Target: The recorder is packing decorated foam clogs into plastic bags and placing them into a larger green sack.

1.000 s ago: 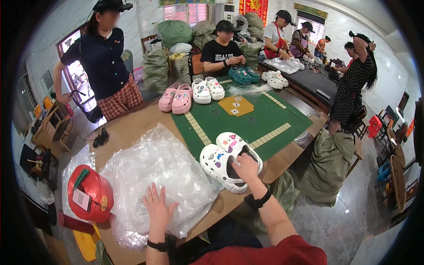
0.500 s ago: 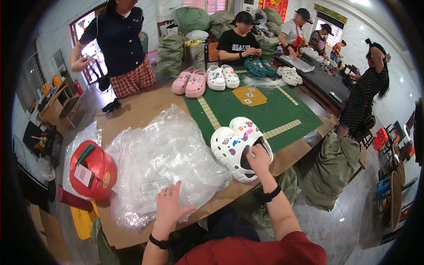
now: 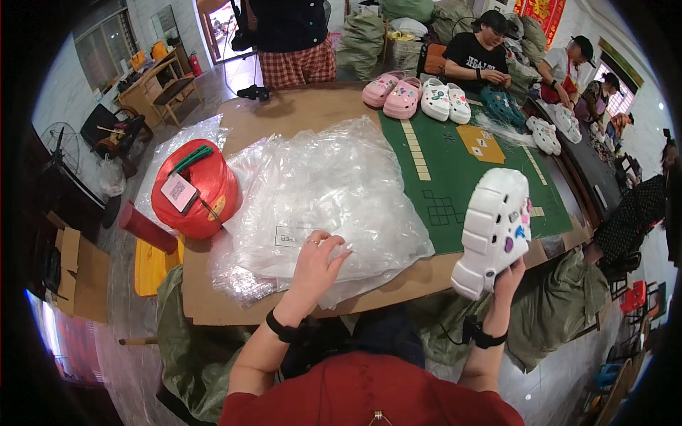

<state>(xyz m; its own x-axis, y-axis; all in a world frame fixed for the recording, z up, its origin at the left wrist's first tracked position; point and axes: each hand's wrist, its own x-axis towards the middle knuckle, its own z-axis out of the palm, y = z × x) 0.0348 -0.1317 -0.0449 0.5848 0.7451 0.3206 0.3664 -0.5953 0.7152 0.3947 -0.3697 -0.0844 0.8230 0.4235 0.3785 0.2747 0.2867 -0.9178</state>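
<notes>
A white clog (image 3: 497,231) with colourful charms is tipped up on its side above the table's right front part. Its thick sole faces left, and my right hand (image 3: 509,278) is closed on its lower end. Whether its mate is behind it, I cannot tell. Over the front of a pile of clear plastic bags (image 3: 334,192) is my left hand (image 3: 317,266), open, fingers bent and thumb apart. It is at the top bag's surface; contact is unclear.
A red roll of plastic twine (image 3: 195,206) with green-handled scissors stands at left. Pink clogs (image 3: 403,98) and white clogs (image 3: 446,101) sit at the back of the green mat (image 3: 444,238). Across the table a person in black handles a teal clog (image 3: 503,105); filled sacks (image 3: 554,305) are at right.
The white clog was lifted off the mat's front edge, moved right and turned onto its side by my right hand. My left hand's fingers have bent. The view has shifted left.
</notes>
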